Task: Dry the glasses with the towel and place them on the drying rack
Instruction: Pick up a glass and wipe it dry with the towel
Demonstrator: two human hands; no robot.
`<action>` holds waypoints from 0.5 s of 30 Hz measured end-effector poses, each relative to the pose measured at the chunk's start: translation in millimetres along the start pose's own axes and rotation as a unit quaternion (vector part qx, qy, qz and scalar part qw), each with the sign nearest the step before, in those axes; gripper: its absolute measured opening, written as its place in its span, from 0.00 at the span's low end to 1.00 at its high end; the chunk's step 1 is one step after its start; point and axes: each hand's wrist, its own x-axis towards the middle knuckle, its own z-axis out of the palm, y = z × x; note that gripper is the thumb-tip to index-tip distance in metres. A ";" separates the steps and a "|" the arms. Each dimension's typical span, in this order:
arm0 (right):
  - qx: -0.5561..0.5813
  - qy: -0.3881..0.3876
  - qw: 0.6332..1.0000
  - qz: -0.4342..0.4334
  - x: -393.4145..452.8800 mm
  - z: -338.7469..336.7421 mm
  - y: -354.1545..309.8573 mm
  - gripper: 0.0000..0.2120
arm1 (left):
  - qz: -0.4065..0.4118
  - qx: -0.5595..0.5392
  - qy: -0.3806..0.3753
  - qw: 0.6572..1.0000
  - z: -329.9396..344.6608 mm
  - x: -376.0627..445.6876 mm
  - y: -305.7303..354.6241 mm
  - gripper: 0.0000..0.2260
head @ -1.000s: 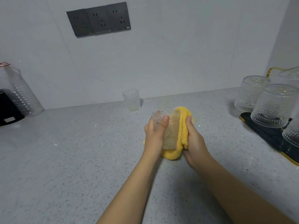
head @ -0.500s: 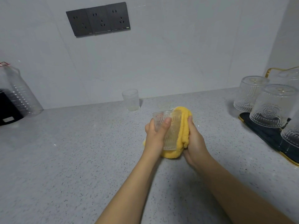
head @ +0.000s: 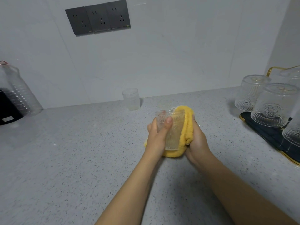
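Above the counter's point(head: 81, 151) middle, the left hand point(head: 156, 137) grips a ribbed glass point(head: 174, 132); the right hand point(head: 197, 140) clutches the yellow towel point(head: 186, 127) against it, its fingers hidden. The drying rack point(head: 266, 132) is cut off at the right edge.

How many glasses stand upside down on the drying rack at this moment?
4 show, all at the right edge: one at the back left, one in front of it, one partly cut off behind, one partly cut off nearest. More may lie outside the frame.

Home kitchen: speckled grey countertop point(head: 68, 159), tiled wall point(head: 178, 54) with socket panel point(head: 98, 17), upturned glasses point(head: 274, 105) on drying rack point(head: 267, 135).
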 end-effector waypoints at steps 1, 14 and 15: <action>-0.029 0.004 1.000 0.001 -0.8 1.5 2.7 0.22 | 0.006 0.015 0.018 1.000 -0.9 0.3 1.7 0.30; -0.021 0.042 0.999 0.014 -1.5 1.1 -8.7 0.21 | -0.053 -0.062 -0.023 0.996 3.6 -3.2 1.1 0.28; -0.039 0.045 0.998 0.009 -0.6 1.6 -7.6 0.22 | -0.057 -0.046 -0.020 0.997 3.8 -1.1 0.7 0.29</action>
